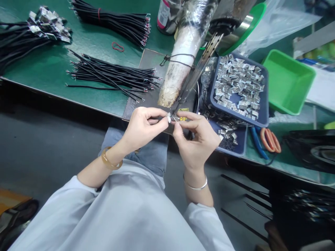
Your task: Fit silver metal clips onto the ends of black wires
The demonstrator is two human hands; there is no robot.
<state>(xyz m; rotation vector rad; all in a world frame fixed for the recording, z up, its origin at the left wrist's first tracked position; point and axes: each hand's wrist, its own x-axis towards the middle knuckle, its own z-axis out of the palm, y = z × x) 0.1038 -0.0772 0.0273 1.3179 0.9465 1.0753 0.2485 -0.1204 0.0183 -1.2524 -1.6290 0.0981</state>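
Observation:
My left hand (142, 127) is closed in a pinch on the end of a thin black cable (157, 118) at the table's front edge. My right hand (197, 139) is pinched too, gripping a small metal connector piece (180, 119) right at the cable's tip. Both hands meet just below a machine's white wrapped arm (180, 66) and its slanted metal feed strip (199, 69). A loose pile of black cables (112, 75) with stripped ends lies to the left of the machine.
A dark blue tray (263, 101) full of small metal shells stands right of the machine, with a green bin (288, 83) beyond it. Orange-handled scissors (270, 139) lie near the front edge. More cable bundles (115, 22) and finished cables with connectors (47, 24) sit at the back left.

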